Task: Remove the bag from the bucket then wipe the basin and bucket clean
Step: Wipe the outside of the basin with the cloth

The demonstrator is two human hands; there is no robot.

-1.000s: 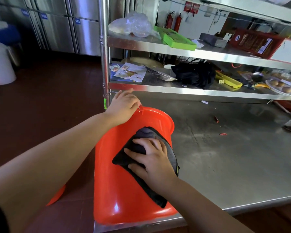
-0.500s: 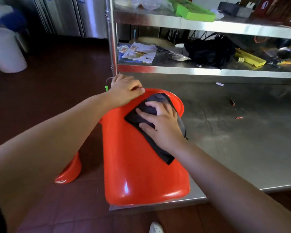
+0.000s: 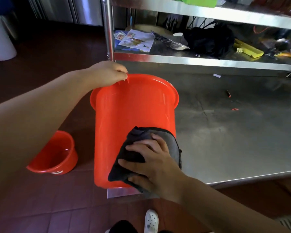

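Bucket (image 3: 124, 115) on the table's (image 3: 233, 140) left corner, basin (image 3: 57, 155) on the floor left

Left hand (image 3: 107, 74) apparently curled, right hand (image 3: 151, 163) splayed.

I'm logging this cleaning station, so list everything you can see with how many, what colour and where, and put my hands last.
bucket: 1, orange, on the near left corner of the table
cloth: 1, dark grey, pressed on the bucket's outer wall
basin: 1, orange, on the floor left of the table
table: 1, steel, right of centre
shelf: 1 rack with two levels in view, steel, behind the table
black bag: 1, black, lower shelf
papers: a few, white with print, lower shelf left
green box: 1, green, upper shelf
shoe: 1, white, floor at bottom
left hand: grips the bucket's rim
right hand: presses the cloth to the bucket
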